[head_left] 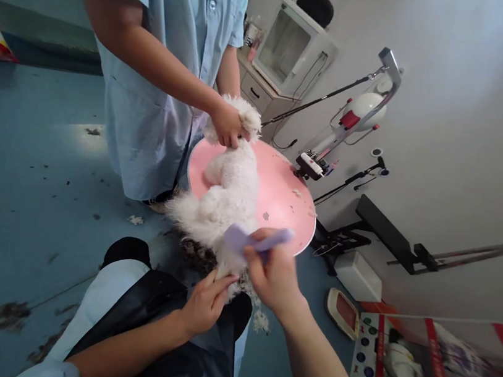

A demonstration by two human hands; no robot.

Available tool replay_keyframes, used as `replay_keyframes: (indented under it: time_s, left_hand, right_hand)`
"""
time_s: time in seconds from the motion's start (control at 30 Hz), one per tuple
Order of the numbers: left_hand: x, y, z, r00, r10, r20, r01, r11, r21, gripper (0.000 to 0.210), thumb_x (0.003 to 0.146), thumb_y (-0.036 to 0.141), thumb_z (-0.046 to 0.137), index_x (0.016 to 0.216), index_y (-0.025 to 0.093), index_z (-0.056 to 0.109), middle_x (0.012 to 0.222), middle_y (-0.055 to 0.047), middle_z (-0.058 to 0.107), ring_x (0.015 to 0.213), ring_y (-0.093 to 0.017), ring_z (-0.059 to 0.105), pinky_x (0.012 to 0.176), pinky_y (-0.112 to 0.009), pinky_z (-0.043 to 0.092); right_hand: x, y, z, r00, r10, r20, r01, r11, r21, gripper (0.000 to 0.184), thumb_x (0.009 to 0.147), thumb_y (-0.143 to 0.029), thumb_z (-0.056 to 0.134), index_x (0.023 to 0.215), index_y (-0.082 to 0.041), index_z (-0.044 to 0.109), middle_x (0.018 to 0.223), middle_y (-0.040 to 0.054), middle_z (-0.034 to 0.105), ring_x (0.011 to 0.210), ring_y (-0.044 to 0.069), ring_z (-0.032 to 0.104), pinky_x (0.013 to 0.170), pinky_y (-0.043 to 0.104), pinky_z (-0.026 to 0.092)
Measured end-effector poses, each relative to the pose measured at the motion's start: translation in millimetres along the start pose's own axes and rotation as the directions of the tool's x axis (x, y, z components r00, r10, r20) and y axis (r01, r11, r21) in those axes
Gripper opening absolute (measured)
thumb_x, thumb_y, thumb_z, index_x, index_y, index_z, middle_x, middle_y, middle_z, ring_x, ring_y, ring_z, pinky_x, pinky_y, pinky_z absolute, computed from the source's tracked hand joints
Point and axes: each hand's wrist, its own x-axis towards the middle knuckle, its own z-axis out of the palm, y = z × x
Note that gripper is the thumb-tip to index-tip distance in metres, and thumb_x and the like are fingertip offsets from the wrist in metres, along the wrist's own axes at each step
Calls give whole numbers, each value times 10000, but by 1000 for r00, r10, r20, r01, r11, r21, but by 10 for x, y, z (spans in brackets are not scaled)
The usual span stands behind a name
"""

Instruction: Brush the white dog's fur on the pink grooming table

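Observation:
A white, fluffy dog [236,180] stands on a round pink grooming table [280,186], its rear end toward me. My left hand [207,304] is closed around the lower part of one hind leg [224,269]. In my right hand [274,273] is a purple pet brush [237,238], gripped by its handle. The brush head lies against the fur of the dog's hindquarters, just above my left hand. Its bristles are hidden from view.
A co-worker in a light blue shirt [166,95] holds the dog's head with a hand [230,124]. A grooming arm [389,77] rises behind the table. Fur clumps [11,314] litter the blue floor. Right of me stand a litter-tray-like box [342,313] and a clear bin [433,364].

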Motion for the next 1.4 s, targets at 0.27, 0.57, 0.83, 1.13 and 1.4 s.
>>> replay_keyframes:
  time_s: [0.27,0.57,0.83,1.13,1.4]
  left_hand:
    - [-30,-98,-22,999,-23,-37,18,991,-132,275,876,140,395,956,169,656,876,-69,656,815,-160,627,745,-291,533]
    - [-51,-182,-24,995,-29,-100,10,982,-189,242,876,153,411,903,164,651,810,-48,663,750,-148,621,683,-264,514]
    - [-97,-272,-22,986,-81,-146,47,973,-226,230,896,230,436,912,163,656,827,-60,686,749,-150,639,689,-273,527]
    - [-191,-399,-24,958,-193,-212,145,964,-224,421,905,300,442,1310,187,424,1238,-127,571,1081,-201,579,907,-340,483]
    - [-111,-486,-59,955,-245,-165,198,946,-256,231,857,374,478,982,180,466,778,-21,570,654,-154,566,592,-284,485]
  right_hand:
    - [-131,98,23,994,96,-48,-88,985,148,130,842,-233,548,964,-204,515,909,51,597,826,182,594,734,335,499]
    - [-213,150,94,982,187,-25,-174,948,265,141,853,-250,531,986,-204,522,860,39,599,744,167,600,663,315,504]
    - [-212,196,192,955,285,-79,-253,925,285,128,861,-284,520,951,-194,533,843,41,617,684,154,592,624,293,493]
    - [-63,340,268,872,403,-276,-295,885,359,186,811,-294,542,959,-182,528,993,91,627,751,164,593,658,299,485]
    - [-650,400,672,633,356,688,-759,111,641,217,572,-192,598,787,-162,602,599,-19,614,503,121,535,504,230,421]
